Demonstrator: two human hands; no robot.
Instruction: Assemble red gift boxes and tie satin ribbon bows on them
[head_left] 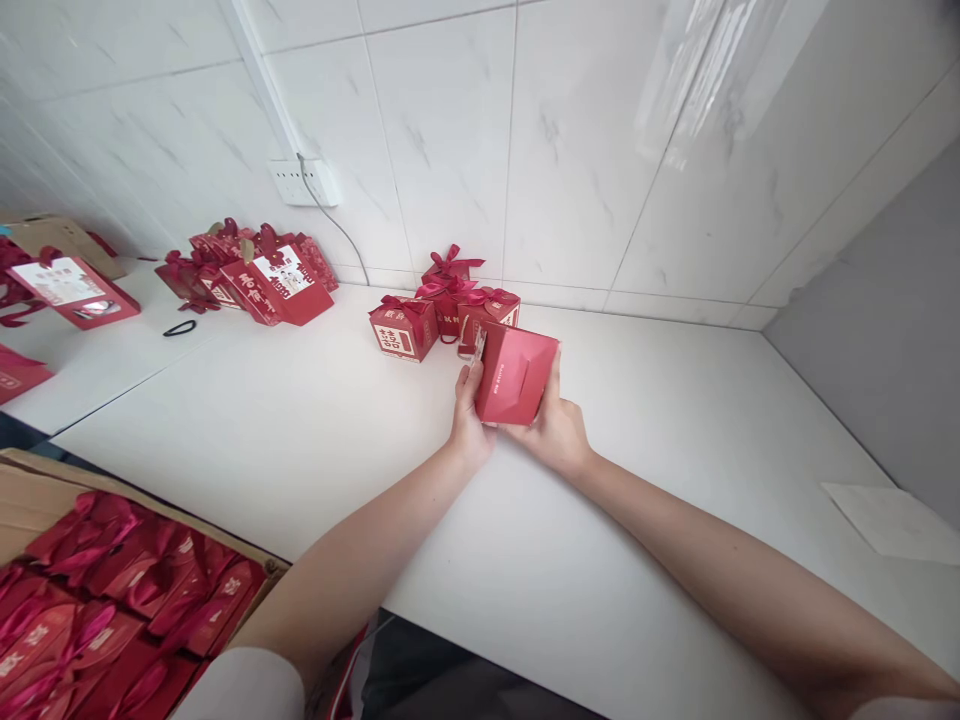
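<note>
Between both hands, over the middle of the white table, is a red gift box (519, 375) with small pale print on the face turned to me. My left hand (472, 415) grips its left side, thumb up along the edge. Fingers of my right hand (553, 420) wrap its right side and lower corner. Just behind it, several small red gift boxes with ribbon bows stand close together; the leftmost box (405, 328) bears a pale square label with red characters. The held box partly covers another ribboned box (491, 310).
A cardboard carton (22, 500) full of ribboned red boxes sits at lower left. Further red boxes (277, 285) lie on the left by the wall, near a black loop (180, 328). A socket (304, 182) with a cable is on the tiled wall; white paper (892, 520) lies right.
</note>
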